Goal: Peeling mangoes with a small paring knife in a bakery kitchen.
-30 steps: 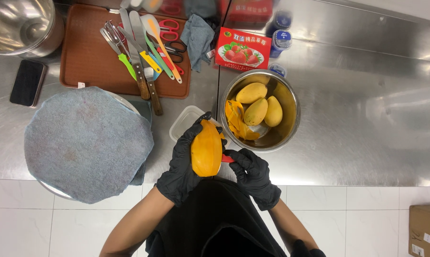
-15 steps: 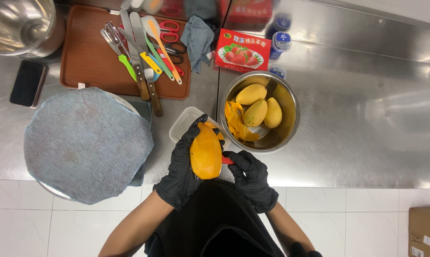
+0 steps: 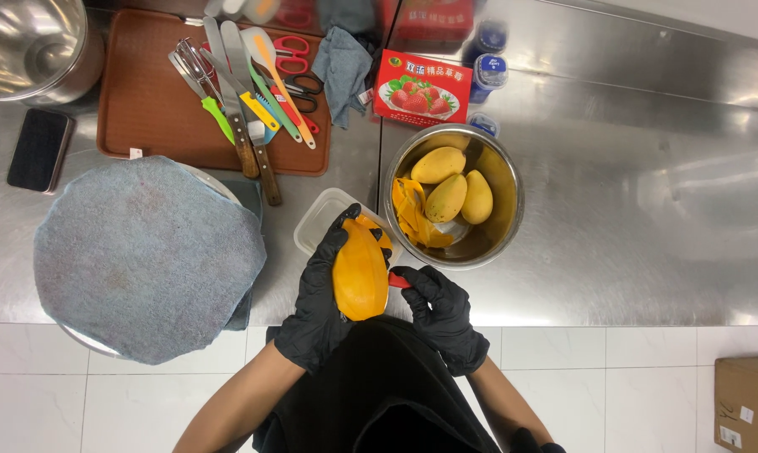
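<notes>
Both my hands wear black gloves. My left hand (image 3: 319,298) grips a peeled orange mango (image 3: 360,273) upright over the counter's front edge. My right hand (image 3: 439,312) holds a small tool with a red handle (image 3: 398,281) against the mango's right side; its blade is hidden. Behind the mango lies a clear plastic container (image 3: 324,215). To its right a steel bowl (image 3: 505,180) holds three whole yellow mangoes (image 3: 454,184) and a pile of orange peel strips (image 3: 411,216).
A round board covered by a grey cloth (image 3: 148,256) lies at the left. A brown tray (image 3: 157,101) with knives, spatulas and scissors sits behind it. A black phone (image 3: 39,151), a big steel bowl (image 3: 27,46), a red strawberry box (image 3: 423,88) and a cardboard box (image 3: 748,403) are around.
The mango has turned slightly in my left hand, and my right hand has slid a little along its side. Nothing else has moved.
</notes>
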